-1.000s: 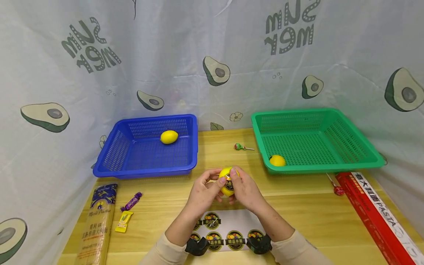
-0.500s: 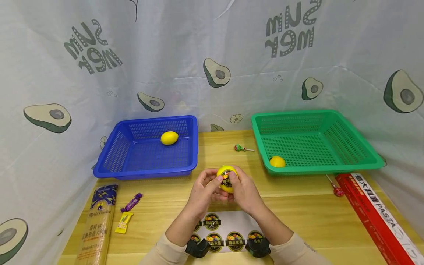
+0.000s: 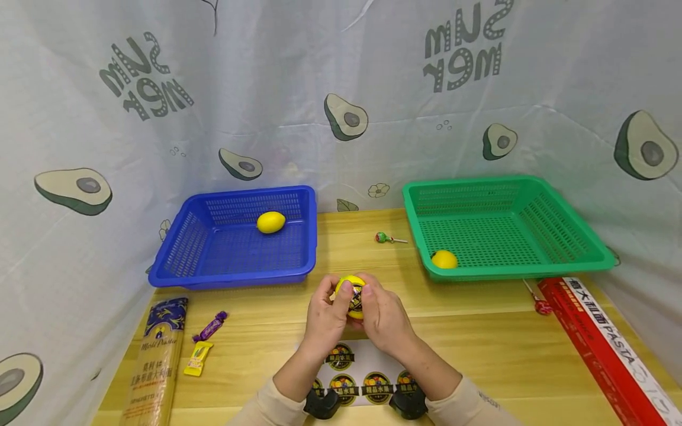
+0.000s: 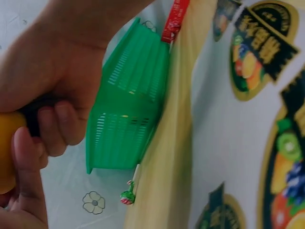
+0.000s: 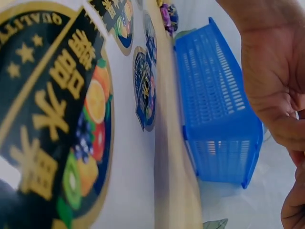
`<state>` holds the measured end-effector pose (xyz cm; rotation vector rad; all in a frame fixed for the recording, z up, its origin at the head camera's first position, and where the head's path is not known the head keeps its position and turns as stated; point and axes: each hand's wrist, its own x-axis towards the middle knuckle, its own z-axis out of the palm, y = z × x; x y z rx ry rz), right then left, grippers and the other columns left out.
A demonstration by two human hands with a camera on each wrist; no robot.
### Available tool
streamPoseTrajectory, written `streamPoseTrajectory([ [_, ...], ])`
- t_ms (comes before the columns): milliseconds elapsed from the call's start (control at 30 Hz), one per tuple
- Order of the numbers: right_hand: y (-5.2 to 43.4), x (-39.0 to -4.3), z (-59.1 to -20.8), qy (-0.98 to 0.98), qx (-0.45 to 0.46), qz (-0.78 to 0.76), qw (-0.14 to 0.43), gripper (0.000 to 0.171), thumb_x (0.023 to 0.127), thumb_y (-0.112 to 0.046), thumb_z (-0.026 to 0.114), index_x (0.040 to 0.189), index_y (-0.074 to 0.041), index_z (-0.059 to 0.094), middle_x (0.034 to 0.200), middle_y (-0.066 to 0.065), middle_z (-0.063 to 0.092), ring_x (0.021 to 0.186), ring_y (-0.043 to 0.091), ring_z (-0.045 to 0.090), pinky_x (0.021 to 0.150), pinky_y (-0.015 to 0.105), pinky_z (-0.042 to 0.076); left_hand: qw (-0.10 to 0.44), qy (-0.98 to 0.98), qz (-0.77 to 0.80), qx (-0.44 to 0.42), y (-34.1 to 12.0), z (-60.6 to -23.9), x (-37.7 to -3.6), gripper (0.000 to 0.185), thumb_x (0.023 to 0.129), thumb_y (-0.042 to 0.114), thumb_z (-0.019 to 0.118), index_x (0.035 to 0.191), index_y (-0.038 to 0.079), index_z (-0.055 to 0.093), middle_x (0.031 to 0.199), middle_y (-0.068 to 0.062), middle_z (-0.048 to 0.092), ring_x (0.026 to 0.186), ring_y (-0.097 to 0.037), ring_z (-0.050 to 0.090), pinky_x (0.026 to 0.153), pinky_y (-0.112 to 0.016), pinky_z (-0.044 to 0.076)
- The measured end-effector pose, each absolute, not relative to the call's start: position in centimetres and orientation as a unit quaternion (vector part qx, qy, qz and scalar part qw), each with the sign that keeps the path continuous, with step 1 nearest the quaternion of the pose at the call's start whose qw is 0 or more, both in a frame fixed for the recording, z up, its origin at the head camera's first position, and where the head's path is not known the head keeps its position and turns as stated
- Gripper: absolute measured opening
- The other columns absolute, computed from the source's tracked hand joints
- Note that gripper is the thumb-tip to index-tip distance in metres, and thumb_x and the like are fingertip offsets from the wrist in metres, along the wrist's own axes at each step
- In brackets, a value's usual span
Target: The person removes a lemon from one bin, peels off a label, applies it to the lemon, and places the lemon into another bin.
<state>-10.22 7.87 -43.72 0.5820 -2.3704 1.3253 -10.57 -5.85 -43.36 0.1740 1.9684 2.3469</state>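
Observation:
Both hands hold one yellow lemon [image 3: 346,284] above the table's middle. My left hand [image 3: 337,299] grips it from the left, thumb on top. My right hand [image 3: 367,296] wraps the right side, its fingers over a dark round sticker [image 3: 355,302] on the lemon. In the left wrist view the lemon [image 4: 6,152] shows at the left edge between both hands. Under my wrists lies a white sticker sheet [image 3: 367,361] [image 4: 224,143] [image 5: 133,157] printed with round fruit labels.
A blue basket [image 3: 181,269] [image 5: 219,109] at back left holds a lemon [image 3: 271,222]. A green basket [image 3: 581,260] [image 4: 128,105] at back right holds another lemon [image 3: 444,259]. Lollipops [image 3: 382,237] [image 3: 542,306], candies [image 3: 212,324] [image 3: 196,358], a pasta bag [image 3: 157,361] and a red pasta box [image 3: 602,343] lie around.
Both hands have shifted the lemon slightly left and nearer to me. My right fingers now cover more of the sticker.

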Motion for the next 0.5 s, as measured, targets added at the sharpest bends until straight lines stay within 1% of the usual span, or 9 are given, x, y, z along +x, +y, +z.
streamPoseTrajectory([
  [67, 7.8, -10.1, -43.7, -0.831, 0.201, 0.488, 0.178, 0.032, 0.109, -0.006, 0.033, 0.123, -0.009, 0.062, 0.072, 0.0, 0.062, 0.054, -0.005, 0.05, 0.049, 0.02, 0.047, 0.011, 0.644, 0.763, 0.06, -5.6, -43.5, -10.3, 0.027, 0.109, 0.027, 0.05, 0.102, 0.0, 0.053, 0.089, -0.005, 0.061, 0.052, -0.015, 0.066, 0.054, -0.062, 0.056],
  [133, 7.7, -10.0, -43.7, -0.827, 0.194, 0.496, 0.18, 0.034, 0.109, -0.006, 0.032, 0.123, -0.009, 0.063, 0.074, 0.001, 0.063, 0.055, -0.004, 0.05, 0.049, 0.02, 0.047, -0.012, 0.651, 0.756, 0.064, -5.4, -43.7, -10.2, 0.029, 0.11, 0.025, 0.046, 0.099, 0.0, 0.053, 0.085, -0.006, 0.061, 0.052, -0.015, 0.065, 0.053, -0.063, 0.054],
  [233, 7.8, -10.0, -43.6, -0.823, 0.187, 0.507, 0.177, 0.038, 0.11, -0.006, 0.029, 0.123, -0.005, 0.065, 0.077, 0.003, 0.067, 0.059, -0.002, 0.054, 0.053, 0.021, 0.051, -0.034, 0.669, 0.74, 0.055, -5.4, -43.7, -10.2, 0.036, 0.112, 0.028, 0.04, 0.096, 0.0, 0.056, 0.083, -0.008, 0.061, 0.051, -0.014, 0.063, 0.051, -0.058, 0.056],
  [333, 8.2, -10.2, -43.5, -0.827, 0.181, 0.508, 0.162, 0.041, 0.11, -0.007, 0.028, 0.121, -0.001, 0.067, 0.082, 0.006, 0.07, 0.066, 0.002, 0.058, 0.06, 0.024, 0.054, -0.021, 0.689, 0.723, 0.042, -6.0, -43.4, -10.6, 0.046, 0.112, 0.035, 0.037, 0.098, -0.002, 0.06, 0.081, -0.013, 0.063, 0.054, -0.014, 0.064, 0.054, -0.053, 0.059],
  [400, 8.6, -10.4, -43.2, -0.832, 0.17, 0.509, 0.139, 0.044, 0.111, -0.011, 0.026, 0.12, 0.0, 0.068, 0.084, 0.006, 0.071, 0.07, 0.003, 0.059, 0.064, 0.025, 0.055, -0.004, 0.705, 0.708, 0.043, -6.7, -43.1, -11.0, 0.049, 0.112, 0.039, 0.037, 0.107, -0.002, 0.062, 0.09, -0.016, 0.065, 0.06, -0.014, 0.066, 0.057, -0.049, 0.061],
  [500, 9.4, -10.7, -42.9, -0.848, 0.163, 0.491, 0.12, 0.045, 0.111, -0.014, 0.027, 0.118, -0.002, 0.07, 0.085, 0.004, 0.072, 0.072, 0.004, 0.06, 0.066, 0.025, 0.054, 0.018, 0.723, 0.688, 0.067, -7.7, -42.3, -11.3, 0.044, 0.11, 0.039, 0.042, 0.125, 0.001, 0.06, 0.111, -0.021, 0.064, 0.074, -0.015, 0.068, 0.06, -0.043, 0.062],
])
